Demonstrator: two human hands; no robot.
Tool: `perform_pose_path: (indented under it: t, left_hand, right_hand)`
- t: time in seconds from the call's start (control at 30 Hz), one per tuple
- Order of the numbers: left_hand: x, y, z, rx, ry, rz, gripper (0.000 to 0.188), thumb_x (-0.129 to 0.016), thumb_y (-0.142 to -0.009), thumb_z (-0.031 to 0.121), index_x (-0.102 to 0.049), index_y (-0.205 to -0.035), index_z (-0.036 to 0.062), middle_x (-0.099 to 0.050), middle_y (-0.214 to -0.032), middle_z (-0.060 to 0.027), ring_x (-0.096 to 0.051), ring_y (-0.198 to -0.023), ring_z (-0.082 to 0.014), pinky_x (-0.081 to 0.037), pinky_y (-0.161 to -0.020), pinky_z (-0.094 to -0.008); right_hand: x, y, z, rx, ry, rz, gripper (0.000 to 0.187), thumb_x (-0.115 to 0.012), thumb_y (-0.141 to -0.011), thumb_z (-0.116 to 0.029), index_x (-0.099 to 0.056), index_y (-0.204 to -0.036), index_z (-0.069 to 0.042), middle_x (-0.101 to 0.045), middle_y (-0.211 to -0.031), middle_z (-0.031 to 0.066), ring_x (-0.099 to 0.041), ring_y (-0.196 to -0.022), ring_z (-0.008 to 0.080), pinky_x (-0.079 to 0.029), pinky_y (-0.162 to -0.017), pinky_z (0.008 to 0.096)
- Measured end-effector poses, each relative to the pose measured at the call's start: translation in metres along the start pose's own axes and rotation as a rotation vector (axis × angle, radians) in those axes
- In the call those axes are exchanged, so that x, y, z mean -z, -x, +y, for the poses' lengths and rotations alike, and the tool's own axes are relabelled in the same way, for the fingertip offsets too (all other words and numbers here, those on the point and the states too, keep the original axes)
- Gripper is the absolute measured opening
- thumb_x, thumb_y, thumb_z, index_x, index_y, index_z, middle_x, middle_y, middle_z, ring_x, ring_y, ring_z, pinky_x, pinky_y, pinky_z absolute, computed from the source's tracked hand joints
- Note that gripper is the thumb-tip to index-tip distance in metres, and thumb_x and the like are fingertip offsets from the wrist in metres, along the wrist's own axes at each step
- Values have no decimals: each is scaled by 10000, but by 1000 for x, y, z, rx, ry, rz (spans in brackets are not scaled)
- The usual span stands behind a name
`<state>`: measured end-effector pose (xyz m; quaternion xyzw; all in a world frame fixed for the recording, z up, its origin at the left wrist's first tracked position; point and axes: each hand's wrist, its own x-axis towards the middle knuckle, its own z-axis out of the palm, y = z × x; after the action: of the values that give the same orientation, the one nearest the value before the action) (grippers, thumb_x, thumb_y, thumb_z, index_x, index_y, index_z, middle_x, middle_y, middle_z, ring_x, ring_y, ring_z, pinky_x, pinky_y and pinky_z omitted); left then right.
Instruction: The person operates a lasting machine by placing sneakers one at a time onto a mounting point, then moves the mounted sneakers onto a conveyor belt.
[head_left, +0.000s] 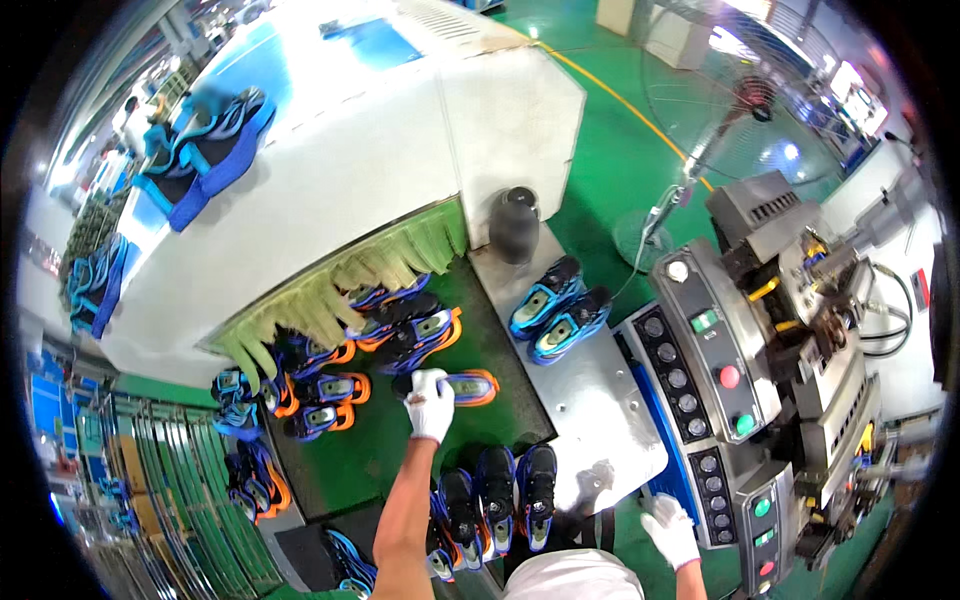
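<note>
My left hand [430,402], in a white glove, is closed around a dark sports shoe with an orange-edged sole [474,388] on the green conveyor belt [500,432]. The glove hides part of that shoe. Close by on the belt is a cluster of similar shoes [330,388], several of them by the green fringe curtain [350,265]. My right hand [670,530], also gloved, hangs at the lower right beside the machine with its fingers loosely apart and nothing in them. Several black shoes [497,490] stand in a row at the near belt edge.
Two blue-trimmed shoes [565,310] rest on the metal side plate [590,400], with a dark cylindrical container [514,228] beyond. Machines with button panels [715,350] line the right, near a standing fan [755,100]. Metal racks [170,490] stand at the left.
</note>
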<state>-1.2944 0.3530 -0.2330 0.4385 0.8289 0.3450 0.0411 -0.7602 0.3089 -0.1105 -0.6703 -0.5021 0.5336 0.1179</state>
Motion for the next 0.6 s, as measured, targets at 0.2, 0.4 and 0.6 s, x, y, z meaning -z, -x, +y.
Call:
perform_pose_path:
  t: [0.2,0.4,0.6]
  left_hand:
    - [50,70,216,-499,402,-395,174,-736,-789,90,-712,-961,83,-698,-955,-129,-697,-895,-336,-564,-786,-425]
    - [61,90,374,-781,620,-702,304,-802,-805,86,-719,-1096,52,-711,-1113,-139,-703,-991,-308,-561,-904,-394]
    - [38,73,451,-883,635,-269,493,-700,-877,4,-561,-1350,18,-620,-1249,-163,-672,-995,-201,-559,-890,-305]
  right_hand:
    - [-67,-39,-134,646,639,-143,778,-705,-848,-387,-487,-1414,99,-690,-1046,291,-676,-996,431,-539,-918,461]
    - [-7,-45,-92,806,95,3,536,-715,-850,-229,-591,-1314,10,-690,-962,177,-665,-825,288,-537,-800,421]
    - [125,54,-84,204,-1048,-142,486,-844,-821,-62,-653,-1268,-55,-672,-1058,-2,-629,-968,115,-543,-834,301]
